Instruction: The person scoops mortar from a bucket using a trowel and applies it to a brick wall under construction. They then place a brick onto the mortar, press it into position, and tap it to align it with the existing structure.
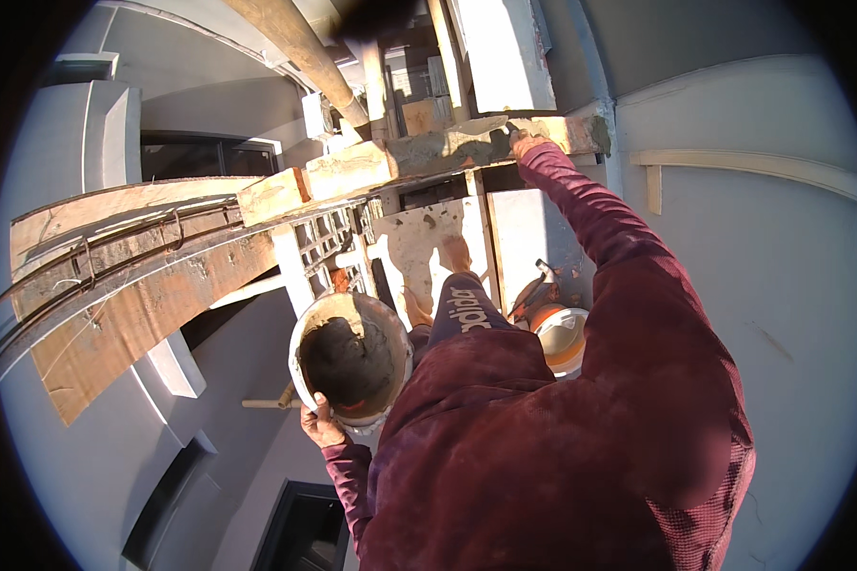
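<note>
Standing high on a narrow plank, the person holds one round pan of grey mortar [348,360] in the left hand [320,425], whose fingers are closed around the pan's lower rim. The pan hangs out to the person's left, over open air beside the building wall. The right hand [527,143] reaches up to the row of bricks [419,157] laid on top of the wall; its fingers seem to grip a small tool at the fresh mortar bed, though the tool is too small to make out clearly.

Risks, as a judgement: the pan is gripped by one edge only — a tilt could spill mortar or let the pan slip and fall to the ground far below. The long reach with the right arm shifts weight forward, and the footing looks narrow, so balance could be lost.

Count: one mortar pan; one orange and white bucket [559,335] by the feet; two feet visible on the plank; two long timber boards [133,285] at left; about four bricks in the course.
</note>
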